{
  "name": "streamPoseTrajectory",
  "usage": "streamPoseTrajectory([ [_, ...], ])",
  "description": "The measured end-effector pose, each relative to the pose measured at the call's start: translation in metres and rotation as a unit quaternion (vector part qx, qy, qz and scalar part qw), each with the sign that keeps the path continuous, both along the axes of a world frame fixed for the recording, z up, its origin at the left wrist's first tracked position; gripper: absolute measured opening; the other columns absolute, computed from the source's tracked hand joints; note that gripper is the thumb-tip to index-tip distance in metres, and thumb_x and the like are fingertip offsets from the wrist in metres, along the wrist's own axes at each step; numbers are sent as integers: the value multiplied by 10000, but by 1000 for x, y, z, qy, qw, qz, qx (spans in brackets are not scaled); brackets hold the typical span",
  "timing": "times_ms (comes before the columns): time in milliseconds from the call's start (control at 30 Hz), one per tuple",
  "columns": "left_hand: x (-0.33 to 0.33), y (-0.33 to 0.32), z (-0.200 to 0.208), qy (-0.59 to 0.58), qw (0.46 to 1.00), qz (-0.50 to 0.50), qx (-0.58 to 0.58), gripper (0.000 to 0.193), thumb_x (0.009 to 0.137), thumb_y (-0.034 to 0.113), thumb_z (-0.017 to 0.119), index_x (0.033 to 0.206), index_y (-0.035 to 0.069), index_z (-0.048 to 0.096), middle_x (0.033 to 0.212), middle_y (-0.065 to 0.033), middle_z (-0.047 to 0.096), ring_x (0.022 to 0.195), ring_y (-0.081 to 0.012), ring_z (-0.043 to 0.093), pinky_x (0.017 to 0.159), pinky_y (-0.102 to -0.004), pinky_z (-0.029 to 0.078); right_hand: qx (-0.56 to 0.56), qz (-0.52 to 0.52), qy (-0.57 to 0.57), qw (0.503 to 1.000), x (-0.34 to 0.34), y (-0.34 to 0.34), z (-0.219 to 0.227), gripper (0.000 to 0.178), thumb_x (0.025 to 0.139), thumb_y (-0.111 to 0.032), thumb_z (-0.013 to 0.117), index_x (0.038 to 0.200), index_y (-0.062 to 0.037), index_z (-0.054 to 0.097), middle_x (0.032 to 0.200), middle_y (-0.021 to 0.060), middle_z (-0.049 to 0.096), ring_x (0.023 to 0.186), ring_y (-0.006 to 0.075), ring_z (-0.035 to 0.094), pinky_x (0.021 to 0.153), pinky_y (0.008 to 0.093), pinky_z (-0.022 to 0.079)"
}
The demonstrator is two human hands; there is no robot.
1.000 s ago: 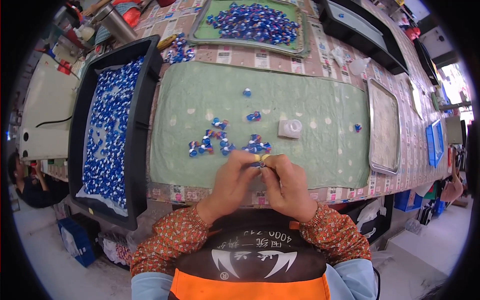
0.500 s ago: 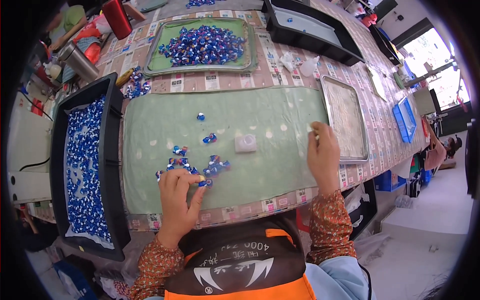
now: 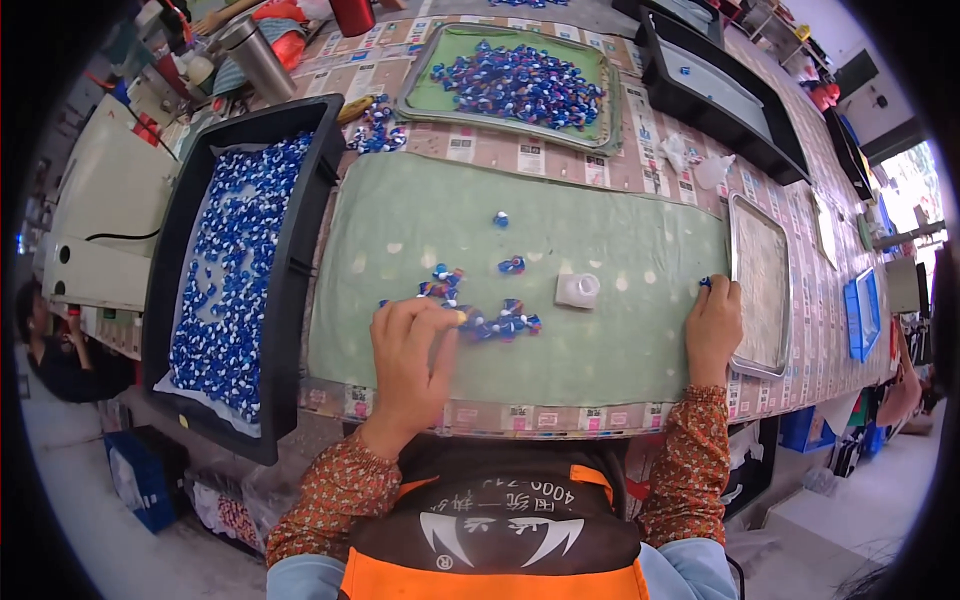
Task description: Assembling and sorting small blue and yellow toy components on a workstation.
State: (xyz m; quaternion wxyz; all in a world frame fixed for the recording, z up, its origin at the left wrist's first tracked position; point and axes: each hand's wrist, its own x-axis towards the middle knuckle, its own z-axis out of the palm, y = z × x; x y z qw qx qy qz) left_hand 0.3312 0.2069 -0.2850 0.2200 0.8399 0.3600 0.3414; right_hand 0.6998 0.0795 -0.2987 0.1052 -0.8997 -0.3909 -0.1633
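My left hand (image 3: 408, 352) is bent over the left part of a green cloth (image 3: 610, 345), thumb and index finger close together, a yellow covering on one fingertip. Small blue, white and orange plastic pieces (image 3: 505, 322) lie in a loose cluster at its fingertips. What it pinches, if anything, is hidden. Beside the left rim of a shallow metal tray (image 3: 762, 290), my right hand (image 3: 716, 325) is closed on a small blue plastic piece (image 3: 706, 282). Between the hands stands a small whitish translucent container (image 3: 577, 290). Single pieces (image 3: 501, 219) lie farther back on the cloth.
At the left, a deep black bin (image 3: 310, 190) holds many blue and white pieces. A heaped metal tray (image 3: 608, 130) stands at the back, with a black bin (image 3: 655, 60) to its right. Plastic bottle (image 3: 713, 171), blue basket (image 3: 862, 310) and steel flask (image 3: 255, 60) stand about.
The view has swung left. My left hand has moved away from the near edge toward the cluster. My right hand is closer to the metal tray, and a blue piece now shows at its fingertips.
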Motion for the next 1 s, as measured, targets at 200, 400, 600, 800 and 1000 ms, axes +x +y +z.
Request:
streamPoseTrajectory([
  [200, -6, 6, -1, -72, 997, 38, 10, 99, 931, 29, 585, 1027, 40, 608, 1042, -113, 591, 1003, -279, 530, 902, -375, 410, 99, 156, 149, 971, -13, -4, 10, 138, 975, -81, 558, 1092, -12, 580, 995, 175, 603, 879, 388, 609, 761, 432, 493],
  [400, -2, 21, 16, -102, 991, 78, -38, 130, 909, 25, 605, 1036, 40, 631, 984, -93, 614, 946, -265, 545, 866, -371, 415, 52, 267, 196, 942, -76, 7, 36, 121, 973, -43, 541, 1082, 4, 562, 982, 183, 574, 874, 390, 591, 761, 426, 480],
  [600, 30, 54, 28, -57, 998, 12, -33, 95, 921, 72, 615, 1014, 62, 633, 971, -79, 623, 924, -276, 551, 817, -382, 439, -5, 268, 100, 958, -80, 5, 19, 175, 922, -14, 559, 1092, -41, 590, 969, 152, 571, 923, 366, 589, 730, 454, 482],
  [800, 61, 79, 31, 55, 998, 11, 15, 77, 933, 124, 623, 975, 59, 627, 936, -82, 643, 907, -300, 588, 782, -415, 481, 105, 277, 119, 948, -75, 7, 19, 151, 915, -12, 588, 1064, -23, 606, 906, 152, 571, 855, 347, 581, 690, 444, 472],
  [1000, 82, 101, 20, 192, 977, 76, 59, 128, 911, 178, 573, 959, 95, 658, 918, -101, 662, 933, -314, 630, 762, -466, 530, 161, 272, 199, 928, -82, 21, 7, 107, 935, -56, 602, 1033, -15, 613, 875, 170, 569, 822, 362, 573, 713, 445, 463],
])
